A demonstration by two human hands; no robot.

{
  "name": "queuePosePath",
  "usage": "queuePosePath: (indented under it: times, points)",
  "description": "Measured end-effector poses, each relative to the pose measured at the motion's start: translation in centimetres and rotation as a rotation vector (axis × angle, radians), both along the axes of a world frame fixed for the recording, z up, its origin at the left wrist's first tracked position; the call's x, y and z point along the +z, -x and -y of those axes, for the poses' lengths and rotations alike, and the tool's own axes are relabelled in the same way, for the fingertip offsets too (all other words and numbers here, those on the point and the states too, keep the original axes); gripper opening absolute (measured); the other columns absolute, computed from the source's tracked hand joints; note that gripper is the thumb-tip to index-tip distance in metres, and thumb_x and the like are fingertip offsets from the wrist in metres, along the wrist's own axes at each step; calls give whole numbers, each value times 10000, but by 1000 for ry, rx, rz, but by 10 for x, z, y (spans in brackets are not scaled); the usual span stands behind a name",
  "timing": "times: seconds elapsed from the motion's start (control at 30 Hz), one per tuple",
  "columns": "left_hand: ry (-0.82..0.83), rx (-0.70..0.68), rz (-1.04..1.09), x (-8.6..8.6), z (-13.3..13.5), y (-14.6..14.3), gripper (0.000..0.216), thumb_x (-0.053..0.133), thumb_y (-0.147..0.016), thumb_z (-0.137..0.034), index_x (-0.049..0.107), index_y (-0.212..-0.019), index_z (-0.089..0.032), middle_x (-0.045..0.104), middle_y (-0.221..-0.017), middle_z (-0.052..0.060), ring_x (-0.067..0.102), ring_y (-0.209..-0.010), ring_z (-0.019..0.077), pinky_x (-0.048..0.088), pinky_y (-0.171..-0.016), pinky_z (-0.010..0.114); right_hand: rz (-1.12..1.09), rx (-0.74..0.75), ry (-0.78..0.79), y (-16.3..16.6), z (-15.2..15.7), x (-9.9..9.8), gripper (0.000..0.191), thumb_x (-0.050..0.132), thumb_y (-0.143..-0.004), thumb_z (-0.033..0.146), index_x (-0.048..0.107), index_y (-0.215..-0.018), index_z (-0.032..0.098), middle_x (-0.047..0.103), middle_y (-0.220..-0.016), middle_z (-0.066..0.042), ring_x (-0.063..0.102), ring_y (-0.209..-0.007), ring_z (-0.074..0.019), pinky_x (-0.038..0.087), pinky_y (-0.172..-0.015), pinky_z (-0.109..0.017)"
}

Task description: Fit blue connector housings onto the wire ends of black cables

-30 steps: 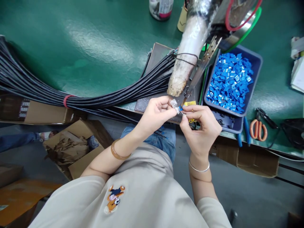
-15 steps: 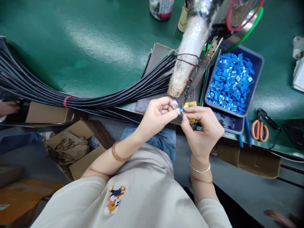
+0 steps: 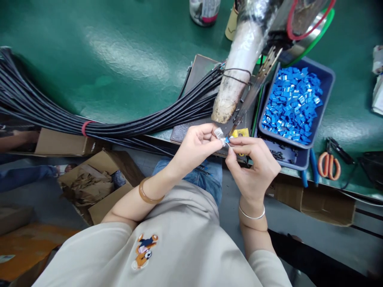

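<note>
My left hand (image 3: 199, 141) is closed in a pinch around a small whitish, translucent piece (image 3: 218, 133). At its fingertips shows a tiny blue piece (image 3: 226, 140), right against the index fingertip of my right hand (image 3: 254, 161). The fingers of my right hand are drawn together, with a thin white strand, like a wire, between index finger and thumb. Fingers cover most of these small parts. Just above both hands is the tip of a soldering iron (image 3: 251, 95), pointing down, beside a thick wrapped tube (image 3: 231, 75).
A bin (image 3: 325, 93) full of small blue pieces stands right, over a lower tray (image 3: 295, 159) with black bits. Orange-handled scissors (image 3: 329, 165) and blue-handled pliers (image 3: 313, 165) lie near. A bundle of black cables (image 3: 125, 126) crosses left. Below are cardboard boxes (image 3: 119, 201); another person's arm (image 3: 19, 141) shows.
My right hand has shifted slightly left and down, close to my left fingertips. More of the blue piece shows between the hands. The view has moved a little.
</note>
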State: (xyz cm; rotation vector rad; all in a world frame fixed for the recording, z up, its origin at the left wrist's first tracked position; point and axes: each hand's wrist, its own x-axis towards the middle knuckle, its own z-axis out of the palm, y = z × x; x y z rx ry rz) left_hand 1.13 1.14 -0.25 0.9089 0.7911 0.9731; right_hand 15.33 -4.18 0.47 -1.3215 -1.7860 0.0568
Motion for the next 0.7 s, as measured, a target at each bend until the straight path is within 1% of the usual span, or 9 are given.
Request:
queuePosePath:
  times: [0.1,0.2,0.27,0.33,0.43,0.5,0.6,0.7]
  points:
    - [5,-23,-19,-2,2,1,153,707,-664,-119,558,-637,-142,484,-534,-60,373,-481,24,290,-444,150,-9,-29,-28,-1,1,-2,176,683,-805,72,631,-848,235,748,-934,-7,728,-868,-164,606,-733,-294]
    - [-35,-54,-20,-3,5,2,131,698,-674,-94,575,-654,-134,501,-575,-54,402,-510,24,330,-478,144,-39,-48,2,0,2,-2,175,680,-821,70,661,-894,228,763,-983,-15,740,-886,-153,610,-697,-251]
    - [-62,-56,-18,-3,7,2,122,692,-674,-74,585,-663,-129,528,-606,-46,440,-541,27,374,-517,141,-66,-42,42,0,3,-1,168,674,-829,66,670,-889,222,765,-936,-4,738,-834,-134,608,-692,-234]
    - [-72,-30,-19,-2,8,2,117,696,-672,-71,594,-674,-128,552,-625,-38,472,-564,34,408,-548,144,-102,-42,66,2,3,0,152,671,-834,71,673,-865,220,759,-881,6,733,-800,-130,609,-690,-238]
    - [-92,15,-22,-3,10,3,113,704,-675,-86,601,-684,-132,575,-640,-30,505,-584,47,437,-570,155,-184,-48,108,4,4,2,124,668,-840,96,680,-834,219,758,-864,5,734,-792,-140,617,-666,-250]
    - [-112,20,-19,-4,10,3,115,709,-674,-90,603,-681,-134,579,-646,-29,515,-590,53,442,-572,159,-210,-51,128,5,5,3,113,672,-839,106,683,-822,217,760,-859,2,736,-782,-142,621,-657,-253]
    - [-119,17,-16,-6,10,3,119,713,-669,-82,606,-676,-134,572,-649,-32,514,-593,55,440,-579,163,-169,-47,125,3,5,3,114,676,-836,106,684,-827,219,763,-863,-1,739,-783,-146,625,-663,-260]
    - [-119,21,-10,-6,10,2,130,705,-667,-70,592,-666,-134,550,-632,-41,492,-579,50,429,-575,163,-108,-28,87,1,6,2,142,678,-827,86,684,-846,226,765,-877,-2,742,-801,-147,624,-687,-262]
